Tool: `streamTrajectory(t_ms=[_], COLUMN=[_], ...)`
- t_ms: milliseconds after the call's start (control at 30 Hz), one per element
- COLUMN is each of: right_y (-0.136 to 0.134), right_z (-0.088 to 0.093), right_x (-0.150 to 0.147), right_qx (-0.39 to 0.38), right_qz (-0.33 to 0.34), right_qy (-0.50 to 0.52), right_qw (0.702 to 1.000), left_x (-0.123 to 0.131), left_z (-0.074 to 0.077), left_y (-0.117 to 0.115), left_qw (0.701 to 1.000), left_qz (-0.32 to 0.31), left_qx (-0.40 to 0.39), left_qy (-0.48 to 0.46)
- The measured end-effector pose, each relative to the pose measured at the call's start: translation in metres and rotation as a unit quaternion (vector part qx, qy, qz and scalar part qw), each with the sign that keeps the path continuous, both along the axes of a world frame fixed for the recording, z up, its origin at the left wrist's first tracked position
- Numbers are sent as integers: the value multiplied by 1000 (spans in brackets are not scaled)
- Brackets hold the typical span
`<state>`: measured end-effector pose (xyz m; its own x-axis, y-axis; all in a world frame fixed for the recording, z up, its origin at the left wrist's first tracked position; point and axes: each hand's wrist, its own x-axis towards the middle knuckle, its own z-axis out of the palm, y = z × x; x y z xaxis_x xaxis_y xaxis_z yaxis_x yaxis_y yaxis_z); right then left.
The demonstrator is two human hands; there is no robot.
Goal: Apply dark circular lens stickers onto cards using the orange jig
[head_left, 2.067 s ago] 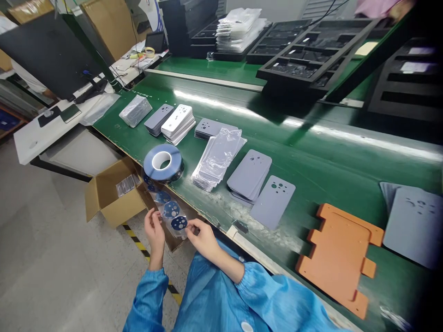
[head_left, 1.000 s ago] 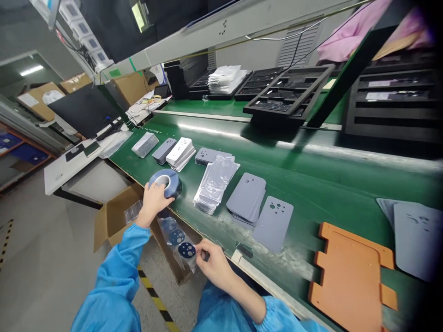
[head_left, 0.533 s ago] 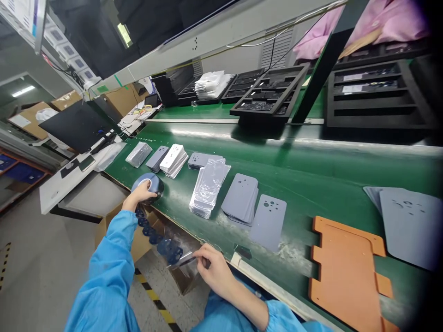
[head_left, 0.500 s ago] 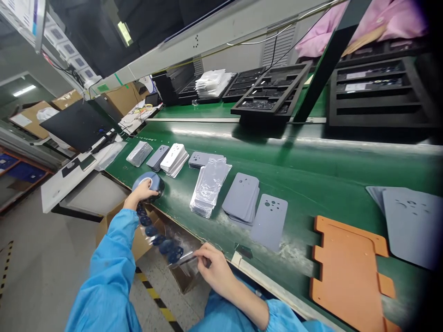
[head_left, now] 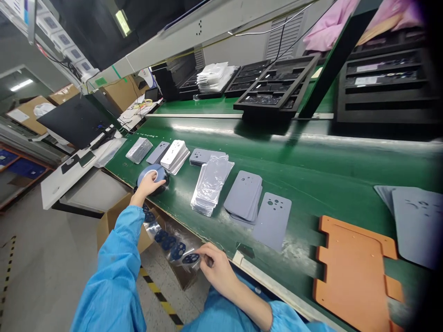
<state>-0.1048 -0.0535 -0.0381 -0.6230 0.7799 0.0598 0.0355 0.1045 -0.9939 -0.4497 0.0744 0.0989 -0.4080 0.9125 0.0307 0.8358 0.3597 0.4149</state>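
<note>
A blue roll of stickers [head_left: 154, 174] lies flat at the near left edge of the green belt [head_left: 311, 170]. My left hand [head_left: 149, 183] rests on top of it, fingers curled over the rim. From the roll a clear strip with round dark-blue stickers [head_left: 169, 242] runs down off the belt edge. My right hand [head_left: 216, 267] pinches the free end of that strip below the belt edge. Both arms wear blue sleeves.
On the belt lie clear bags [head_left: 211, 180], a stack of grey plates [head_left: 244, 196], a single grey plate [head_left: 272, 220], an orange jig [head_left: 356, 265] and white cards [head_left: 175, 156]. An open cardboard box [head_left: 110, 223] stands on the floor. Black trays [head_left: 277, 87] sit behind.
My left hand went from the strip up onto the roll and stays there. The strip has been drawn out longer, and my right hand still holds its end.
</note>
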Motion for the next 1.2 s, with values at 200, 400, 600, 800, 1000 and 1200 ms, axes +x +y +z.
streamTrajectory(t_ms=[200, 400, 600, 800, 1000, 1200], right_y=[3, 4, 4, 20, 32, 41], right_z=[4, 5, 14, 46, 56, 61], right_x=[-1, -3, -7, -14, -8, 0], right_qx=[-26, -21, 16, 46, -7, -48], right_qz=[25, 29, 59, 94, 33, 1], right_qy=[-56, -58, -41, -17, -18, -21], right_qw=[998, 998, 997, 994, 999, 999], left_x=[82, 194, 204, 196, 204, 210], left_z=[17, -11, -49, -54, -52, -46], left_y=[-68, -173, -223, -231, -209, -187], left_qw=[998, 987, 998, 992, 979, 956], left_qz=[-4, -121, -39, 2, -5, -34], left_qx=[55, -108, -2, 110, 202, 285], left_qy=[-6, -23, 38, 64, -10, -63])
